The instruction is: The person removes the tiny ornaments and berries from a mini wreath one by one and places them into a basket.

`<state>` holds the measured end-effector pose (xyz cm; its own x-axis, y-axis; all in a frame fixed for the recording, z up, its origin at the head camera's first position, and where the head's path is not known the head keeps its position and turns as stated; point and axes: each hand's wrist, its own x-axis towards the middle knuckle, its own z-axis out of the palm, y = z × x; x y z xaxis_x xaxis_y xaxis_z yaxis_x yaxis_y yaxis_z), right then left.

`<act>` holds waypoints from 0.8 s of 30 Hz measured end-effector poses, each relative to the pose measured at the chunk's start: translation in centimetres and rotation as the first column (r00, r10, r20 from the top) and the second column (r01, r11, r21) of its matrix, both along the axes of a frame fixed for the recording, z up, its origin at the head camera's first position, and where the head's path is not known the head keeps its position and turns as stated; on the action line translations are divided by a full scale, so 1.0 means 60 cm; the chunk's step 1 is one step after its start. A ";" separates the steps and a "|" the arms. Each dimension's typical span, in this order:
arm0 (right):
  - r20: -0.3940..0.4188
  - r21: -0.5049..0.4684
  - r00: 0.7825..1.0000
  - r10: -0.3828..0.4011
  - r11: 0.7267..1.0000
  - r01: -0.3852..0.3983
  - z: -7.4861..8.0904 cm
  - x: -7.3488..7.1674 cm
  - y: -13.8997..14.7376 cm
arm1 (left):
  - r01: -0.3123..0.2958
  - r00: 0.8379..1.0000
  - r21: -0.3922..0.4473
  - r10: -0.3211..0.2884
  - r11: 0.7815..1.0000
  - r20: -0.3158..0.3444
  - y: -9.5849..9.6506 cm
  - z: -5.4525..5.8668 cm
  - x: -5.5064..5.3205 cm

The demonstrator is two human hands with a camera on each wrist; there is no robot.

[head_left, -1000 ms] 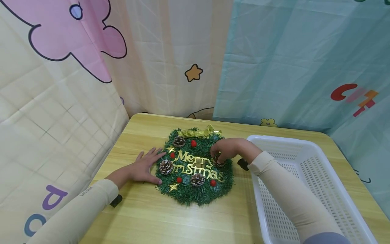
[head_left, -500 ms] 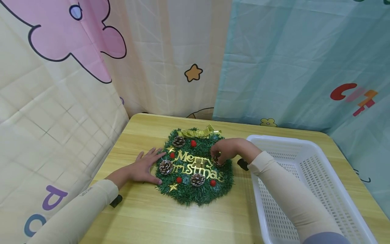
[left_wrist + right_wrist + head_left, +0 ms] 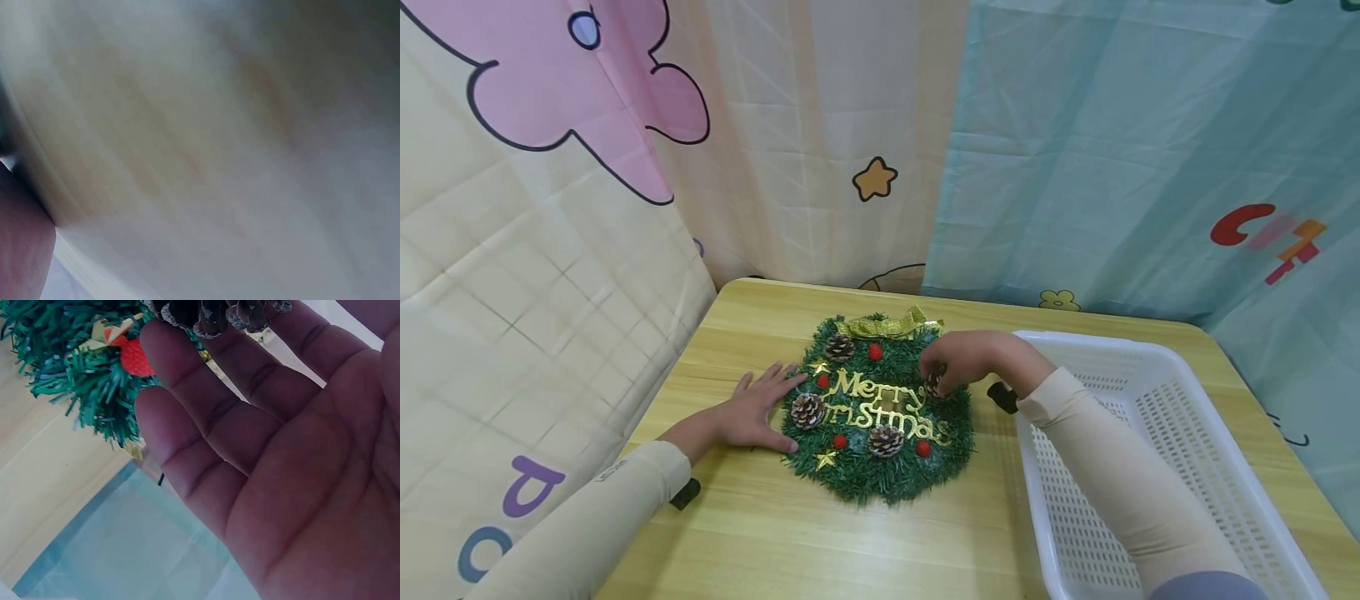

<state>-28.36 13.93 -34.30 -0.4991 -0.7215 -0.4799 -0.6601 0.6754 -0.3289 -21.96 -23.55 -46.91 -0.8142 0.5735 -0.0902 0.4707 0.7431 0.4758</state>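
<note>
A green Christmas wreath (image 3: 880, 482) lies flat on the wooden table, with gold "Merry Christmas" lettering (image 3: 880, 400) across its middle. At its right side my right hand (image 3: 964, 360) pinches a pine cone (image 3: 935, 383). The right wrist view has this pine cone (image 3: 215, 317) at the fingertips, cut off by the top edge. My left hand (image 3: 758, 412) lies with fingers spread, its fingertips at the wreath's left edge. Other pine cones (image 3: 886, 441), red balls (image 3: 922, 448) and gold stars (image 3: 826, 460) decorate the wreath, and a gold bow (image 3: 880, 328) tops it.
A white perforated plastic basket (image 3: 1037, 500) stands on the right of the table, under my right forearm. Printed curtains (image 3: 820, 142) hang behind and beside the table. The left wrist view is blurred, mostly showing the table surface (image 3: 156, 156).
My right hand has shifted slightly up and to the right, and the pine cone in it has risen a little from its earlier place. The left hand and the wreath have stayed still.
</note>
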 end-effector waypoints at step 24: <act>-0.062 -0.207 0.996 -0.064 0.977 0.050 0.081 0.029 0.069 | -0.004 1.000 -0.009 0.003 1.000 -0.005 0.002 0.001 -0.002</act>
